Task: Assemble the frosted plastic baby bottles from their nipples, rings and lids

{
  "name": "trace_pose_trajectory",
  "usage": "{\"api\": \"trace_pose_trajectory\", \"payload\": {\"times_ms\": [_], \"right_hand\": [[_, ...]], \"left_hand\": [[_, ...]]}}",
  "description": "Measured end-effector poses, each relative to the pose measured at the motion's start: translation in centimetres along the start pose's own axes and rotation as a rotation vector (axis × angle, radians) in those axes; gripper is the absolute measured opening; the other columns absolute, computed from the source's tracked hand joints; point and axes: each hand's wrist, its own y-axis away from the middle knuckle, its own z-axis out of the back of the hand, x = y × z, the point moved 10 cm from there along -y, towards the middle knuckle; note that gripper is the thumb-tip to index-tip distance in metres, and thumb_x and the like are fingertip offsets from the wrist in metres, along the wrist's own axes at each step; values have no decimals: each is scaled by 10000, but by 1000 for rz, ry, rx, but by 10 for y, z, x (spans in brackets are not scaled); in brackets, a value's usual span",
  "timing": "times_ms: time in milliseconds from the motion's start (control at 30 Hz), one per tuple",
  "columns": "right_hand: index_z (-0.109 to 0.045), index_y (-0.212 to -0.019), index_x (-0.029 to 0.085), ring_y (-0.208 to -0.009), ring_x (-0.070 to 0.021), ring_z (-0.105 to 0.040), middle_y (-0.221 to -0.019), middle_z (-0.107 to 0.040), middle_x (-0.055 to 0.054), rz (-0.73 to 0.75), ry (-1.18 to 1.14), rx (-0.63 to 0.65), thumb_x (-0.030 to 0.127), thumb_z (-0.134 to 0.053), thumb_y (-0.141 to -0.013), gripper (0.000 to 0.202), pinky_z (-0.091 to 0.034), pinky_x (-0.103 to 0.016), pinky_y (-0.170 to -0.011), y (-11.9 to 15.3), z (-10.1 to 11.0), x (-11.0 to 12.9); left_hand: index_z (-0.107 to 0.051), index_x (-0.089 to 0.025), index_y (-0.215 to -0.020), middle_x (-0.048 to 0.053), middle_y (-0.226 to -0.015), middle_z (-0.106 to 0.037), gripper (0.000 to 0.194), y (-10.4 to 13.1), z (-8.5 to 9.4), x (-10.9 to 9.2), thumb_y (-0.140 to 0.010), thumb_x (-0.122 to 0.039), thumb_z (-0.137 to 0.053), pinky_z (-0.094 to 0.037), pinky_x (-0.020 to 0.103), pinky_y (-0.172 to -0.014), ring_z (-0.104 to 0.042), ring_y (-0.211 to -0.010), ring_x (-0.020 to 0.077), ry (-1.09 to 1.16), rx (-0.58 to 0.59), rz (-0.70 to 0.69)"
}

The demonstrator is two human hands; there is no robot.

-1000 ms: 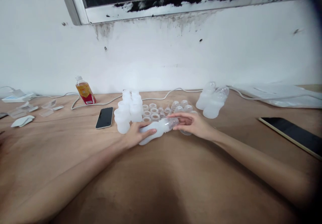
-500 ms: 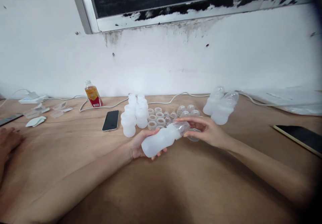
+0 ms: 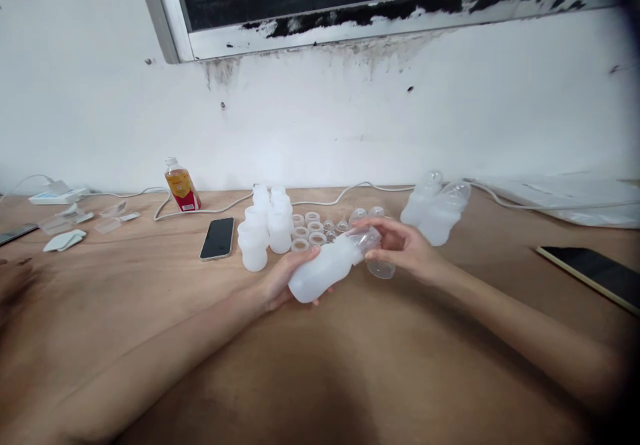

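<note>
A frosted white baby bottle [image 3: 320, 273] lies tilted in my left hand [image 3: 281, 279], its neck pointing up to the right. My left thumb rests on top and the fingers wrap underneath. Over the bottle's neck end sits a clear dome cap [image 3: 364, 239], which my right hand [image 3: 407, 248] grips between thumb and fingers. Beyond my hands stand white bottle bodies [image 3: 255, 238], translucent collar rings [image 3: 317, 239] and clear nipples [image 3: 330, 226]. Several clear dome caps [image 3: 381, 269] are partly hidden by my right hand.
Capped bottles [image 3: 434, 211] stand at the back right. A phone [image 3: 218, 239] and a drink bottle [image 3: 182, 186] are at the left, with a white cable [image 3: 345, 195] along the wall. Another person's hand [image 3: 14, 281] is at the far left; a dark tablet-like device [image 3: 590, 275] lies right.
Both hands and the baby bottle have moved slightly right and up. My right fingers have closed further around the dome cap. The other person's hand has shifted left.
</note>
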Motion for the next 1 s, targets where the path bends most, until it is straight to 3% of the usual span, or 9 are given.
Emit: {"api": "trace_pose_trajectory", "payload": {"times_ms": [100,233,267,333,467,533,600,800,1000], "right_hand": [[-521,-1026,228,-887,-192,-546,-981,-576,-47,82,12,-134,346,-643,-616,444,-471,-301,-709,0,23,21],[-537,-979,187,-782,-142,-530,-912,-561,-47,208,130,-481,309,-504,-731,278,-433,-278,-672,12,83,60],[-533,-965,180,-767,-135,-523,-915,-557,-52,184,214,-558,289,-480,-741,255,-426,-273,-656,15,99,65],[-527,-929,168,-749,-141,-516,-916,-560,-70,-6,517,-627,273,-471,-732,231,-411,-283,-637,16,124,62],[-521,-857,135,-677,-190,-506,-805,-577,-117,-537,1207,-412,321,-514,-675,260,-367,-302,-555,16,155,23],[-520,-836,123,-664,-208,-510,-787,-572,-136,-688,1344,-331,355,-490,-678,282,-341,-290,-502,21,164,7],[-524,-835,112,-671,-221,-521,-793,-568,-151,-784,1378,-347,382,-462,-691,312,-322,-281,-474,27,172,0],[-545,-851,56,-738,-234,-543,-812,-574,-193,-822,1355,-418,382,-456,-706,368,-306,-273,-475,31,184,-5],[-546,-812,95,-615,-190,-544,-791,-585,-200,-783,1382,-382,428,-491,-670,367,-296,-273,-437,29,184,-7]], "left_hand": [[-500,-155,-1000,91,-907,-584,427,-3,3,-5,-787,-497,-357,-477,248,-501,-569,-713,172,73,22,-79],[-524,-146,-916,78,-871,-578,264,-8,18,-3,-774,-360,-462,-477,225,-537,-557,-774,161,23,-1,-128],[-528,-142,-888,70,-845,-576,209,-10,22,-1,-756,-301,-501,-472,211,-523,-556,-748,146,-2,-25,-128],[-530,-134,-835,48,-787,-566,137,-12,29,2,-724,-212,-543,-458,184,-490,-547,-674,111,-30,-69,-132],[-526,-126,-806,28,-731,-549,111,-12,28,2,-717,-187,-552,-439,161,-460,-526,-610,83,-37,-69,-146],[-526,-124,-802,25,-723,-547,115,-12,26,3,-716,-193,-557,-438,159,-459,-524,-606,80,-43,-59,-145],[-525,-125,-804,24,-721,-547,125,-11,26,3,-715,-204,-562,-439,160,-460,-525,-605,81,-48,-51,-144],[-522,-126,-806,24,-723,-545,132,-11,26,3,-717,-214,-563,-437,160,-465,-522,-609,82,-60,-42,-142],[-521,-128,-794,20,-712,-543,153,-10,26,2,-696,-226,-584,-428,161,-461,-519,-599,81,-77,-53,-138]]}}
